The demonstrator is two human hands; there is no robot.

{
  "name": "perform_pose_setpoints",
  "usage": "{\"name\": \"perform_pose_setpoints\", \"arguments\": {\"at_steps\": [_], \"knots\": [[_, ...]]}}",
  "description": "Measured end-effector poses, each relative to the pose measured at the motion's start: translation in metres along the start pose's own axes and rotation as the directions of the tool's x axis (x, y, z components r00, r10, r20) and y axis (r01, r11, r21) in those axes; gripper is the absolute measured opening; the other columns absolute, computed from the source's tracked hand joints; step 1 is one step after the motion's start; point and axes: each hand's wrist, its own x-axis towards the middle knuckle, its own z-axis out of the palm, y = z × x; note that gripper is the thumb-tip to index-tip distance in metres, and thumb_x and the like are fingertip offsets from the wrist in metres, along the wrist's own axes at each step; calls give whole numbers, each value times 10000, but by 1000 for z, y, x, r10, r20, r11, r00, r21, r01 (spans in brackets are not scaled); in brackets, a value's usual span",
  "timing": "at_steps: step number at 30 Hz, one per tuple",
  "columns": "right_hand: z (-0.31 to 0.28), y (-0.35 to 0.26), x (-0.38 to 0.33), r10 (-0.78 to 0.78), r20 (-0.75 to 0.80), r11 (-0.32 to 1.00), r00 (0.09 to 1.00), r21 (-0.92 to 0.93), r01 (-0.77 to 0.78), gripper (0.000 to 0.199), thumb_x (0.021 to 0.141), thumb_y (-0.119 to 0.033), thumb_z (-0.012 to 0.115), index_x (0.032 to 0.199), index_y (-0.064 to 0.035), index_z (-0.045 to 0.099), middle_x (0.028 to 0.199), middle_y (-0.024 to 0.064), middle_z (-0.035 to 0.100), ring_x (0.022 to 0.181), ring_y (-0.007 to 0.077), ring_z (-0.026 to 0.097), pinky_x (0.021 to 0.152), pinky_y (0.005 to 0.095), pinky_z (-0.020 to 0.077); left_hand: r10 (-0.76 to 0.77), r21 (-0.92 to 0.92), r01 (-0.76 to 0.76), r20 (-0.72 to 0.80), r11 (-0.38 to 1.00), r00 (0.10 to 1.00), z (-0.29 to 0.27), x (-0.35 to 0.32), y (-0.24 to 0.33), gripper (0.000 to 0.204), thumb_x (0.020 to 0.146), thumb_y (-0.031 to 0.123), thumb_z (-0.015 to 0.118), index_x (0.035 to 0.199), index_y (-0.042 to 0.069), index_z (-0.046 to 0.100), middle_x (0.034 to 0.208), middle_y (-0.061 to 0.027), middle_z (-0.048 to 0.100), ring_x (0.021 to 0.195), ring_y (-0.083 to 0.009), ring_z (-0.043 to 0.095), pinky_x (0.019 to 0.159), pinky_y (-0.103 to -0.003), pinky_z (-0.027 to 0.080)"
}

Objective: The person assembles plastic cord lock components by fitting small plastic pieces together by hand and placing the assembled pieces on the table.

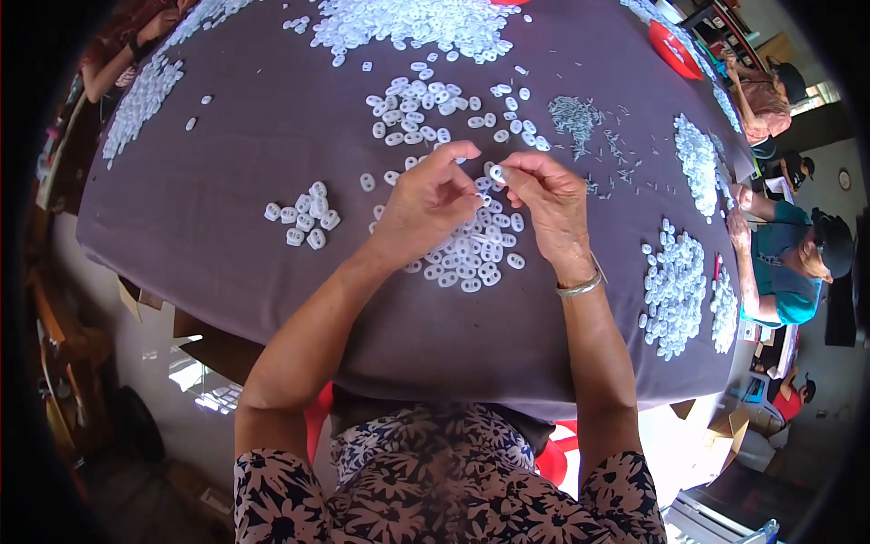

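1. In the head view, we see two bare hands close together over a table covered with a dark brownish cloth.
2. The right hand pinches a white piece with a hole in it between thumb and index finger, just above the table's middle; we see a metal bracelet around its wrist.
3. The left hand is curled, its index finger arched up and apart from the thumb. A small white part shows right at the thumb tip, but we cannot tell whether that hand grips it or it lies just behind.
4. Below both hands we find the near pile of oval, two-holed white pieces, partly hidden by the left hand.
5. Left of the left hand, well apart from it, lies a small cluster of the same pieces.
6. Beyond the hands we see a loose group, and past that a large heap at the upper edge.
7. Beyond the right hand lies a scatter of thin, greyish pins.
8. At the right we see another pile, a person in a teal top beside the table, and a red bowl farther off.
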Motion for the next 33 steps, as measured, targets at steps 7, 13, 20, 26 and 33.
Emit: {"name": "perform_pose_setpoints", "arguments": {"at_steps": [7, 13, 20, 26, 33], "knots": [[1, 1, -3, -15, 53, 998, 998, -61, 18, 77, 849, -33, 655, 922, -22, 675, 777, -23, 617, 653, 26, 508, 587, 178, 428, 2, 60, -3, 18, 998, 1000, 0, -3, 1, 448, 790, -42, 620, 1212, 17, 480, 753, -15, 597, 666, -43, 553, 598, -211, 460], [-1, 1, -2, -12, 80, 996, 997, -82, 19, 68, 844, -20, 655, 910, -23, 671, 785, -31, 613, 668, 22, 505, 600, 174, 428, -30, 38, 30, 24, 999, 999, 1, -3, 4, 455, 786, -52, 613, 1215, 13, 474, 753, -18, 601, 666, -45, 554, 602, -215, 464], [-1, 2, -3, -37, 76, 987, 996, -150, 48, 65, 846, -19, 651, 909, -22, 668, 784, -32, 607, 662, 24, 503, 592, 170, 425, -43, 66, 41, 29, 997, 999, 0, -3, 5, 449, 788, -50, 595, 1216, 14, 475, 759, -25, 606, 675, -54, 566, 616, -219, 471], [-1, 1, -3, -45, 97, 984, 994, -166, 61, 64, 847, -23, 651, 909, -29, 666, 780, -36, 600, 669, 23, 510, 588, 172, 431, -50, 73, 47, 43, 996, 998, 0, -3, 6, 460, 801, -63, 597, 1234, 21, 464, 770, -13, 592, 686, -49, 560, 624, -206, 466], [-1, -1, -4, -88, 107, 975, 990, -196, 108, 75, 838, 5, 653, 908, -22, 663, 797, -41, 603, 681, 18, 513, 587, 171, 428, -36, 65, 34, 35, 997, 999, 0, -4, 5, 438, 784, -43, 610, 1199, 21, 483, 748, -17, 596, 672, -56, 557, 617, -222, 465]]}}
